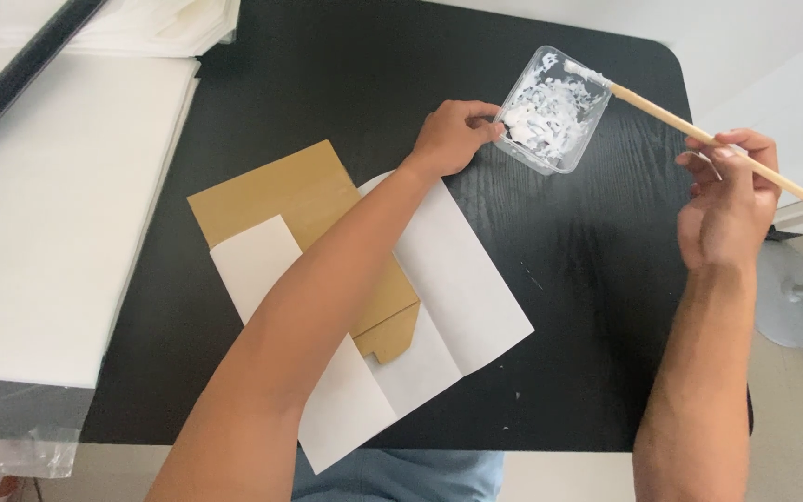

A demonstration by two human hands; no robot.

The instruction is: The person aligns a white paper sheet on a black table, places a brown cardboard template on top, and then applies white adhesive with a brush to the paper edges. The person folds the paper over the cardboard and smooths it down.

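Observation:
My left hand (454, 136) reaches across the black table (587, 307) and grips the near edge of a clear plastic tub (555, 110) smeared with white paste. A long wooden-handled brush (699, 130) is pinched in my right hand (727, 200), with its paste-covered tip resting on the tub's far rim. Under my left forearm lies a brown paper piece (304, 195) on folded white paper sheets (462, 279).
A stack of white foam sheets (48, 214) fills the left side, with a black bar (20, 65) lying across it. More white sheets (141, 28) lie at the back left. A grey chair base (796, 293) shows at the right, beyond the table edge.

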